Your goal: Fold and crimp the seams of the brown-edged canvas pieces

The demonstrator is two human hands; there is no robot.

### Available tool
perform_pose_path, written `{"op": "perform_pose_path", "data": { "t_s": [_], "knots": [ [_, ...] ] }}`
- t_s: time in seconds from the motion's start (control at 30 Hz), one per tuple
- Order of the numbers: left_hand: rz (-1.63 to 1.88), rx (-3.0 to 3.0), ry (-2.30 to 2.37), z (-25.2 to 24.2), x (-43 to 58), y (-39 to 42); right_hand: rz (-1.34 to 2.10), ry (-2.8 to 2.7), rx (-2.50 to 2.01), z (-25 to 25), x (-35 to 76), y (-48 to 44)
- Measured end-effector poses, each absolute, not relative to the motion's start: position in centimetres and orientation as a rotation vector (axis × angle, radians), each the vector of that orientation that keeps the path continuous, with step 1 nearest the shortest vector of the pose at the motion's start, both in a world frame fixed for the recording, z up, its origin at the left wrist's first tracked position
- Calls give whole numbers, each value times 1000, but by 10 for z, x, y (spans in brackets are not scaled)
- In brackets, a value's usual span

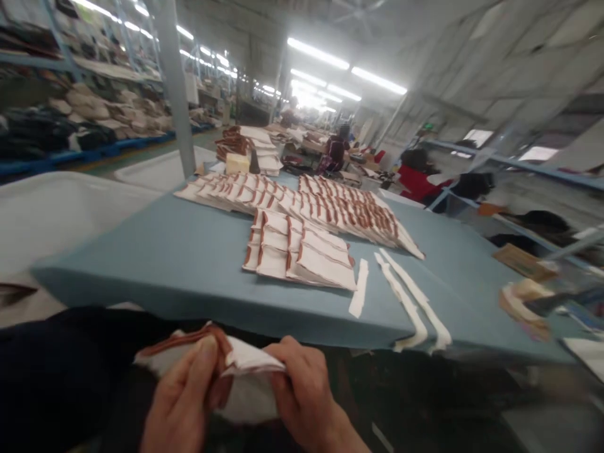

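Both my hands grip one white fabric piece with reddish-brown edging [252,362], held in front of the table's near edge. My left hand [186,384] pinches it at the brown edge, thumb on top. On the other side, my right hand [304,384] has its fingers closed over the white part. The piece is folded between the hands, and its lower part is partly hidden. Beyond it, a small group of similar white pieces with brown edges [302,248] lies overlapped on the blue-green table [155,251].
Long overlapping rows of like pieces [330,204] cover the table's far part. A short white strip [360,289] and two long white strips [410,299] lie at right. A metal post [177,94] and white bins [85,214] stand left. A person [336,151] is farther back.
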State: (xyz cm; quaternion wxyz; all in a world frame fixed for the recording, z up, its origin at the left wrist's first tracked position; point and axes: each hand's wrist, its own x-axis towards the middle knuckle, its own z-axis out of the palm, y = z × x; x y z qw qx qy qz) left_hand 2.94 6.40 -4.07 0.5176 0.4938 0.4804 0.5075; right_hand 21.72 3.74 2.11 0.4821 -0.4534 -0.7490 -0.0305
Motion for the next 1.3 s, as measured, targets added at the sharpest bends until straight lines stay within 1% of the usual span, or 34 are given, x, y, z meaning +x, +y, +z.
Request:
{"op": "perform_pose_path", "data": {
  "t_s": [0.1, 0.17, 0.27, 0.37, 0.5, 0.63, 0.73, 0.87, 0.93, 1.0, 1.13, 1.3],
  "knots": [
    [1173, 1312, 1175, 1, 49, 61, -5, -1852, -1139, 19, 224, 29],
    [1246, 1454, 1277, 12, 51, 62, 6, -1878, -1141, 13, 227, 26],
    [1362, 1832, 1342, 9, 45, 64, -11, -1909, -1140, 8, 234, 24],
    [1424, 2187, 1209, 0, 41, 66, -40, -1926, -1127, 8, 243, 26],
    [1494, 2305, 1201, -6, 45, 66, -77, -1959, -1136, 6, 252, 25],
    [1513, 2357, 1227, -8, 49, 60, -26, -1987, -1164, 1, 254, 22],
    [1373, 2249, 1212, -2, 48, 54, 34, -2003, -1207, -3, 248, 22],
    [961, 1917, 1151, 17, 41, 50, 134, -2097, -1227, -6, 240, 20],
    [796, 1771, 1126, 25, 35, 51, 314, -2090, -1222, -3, 237, 17],
    [719, 1674, 1117, 30, 29, 51, 583, -1955, -1236, 4, 235, 14],
    [673, 1634, 1158, 35, 23, 47, 1087, -1586, -1297, 24, 227, 20],
    [677, 1701, 1157, 41, 18, 41, 1660, -1396, -1253, 35, 213, 37]
  ]
}}
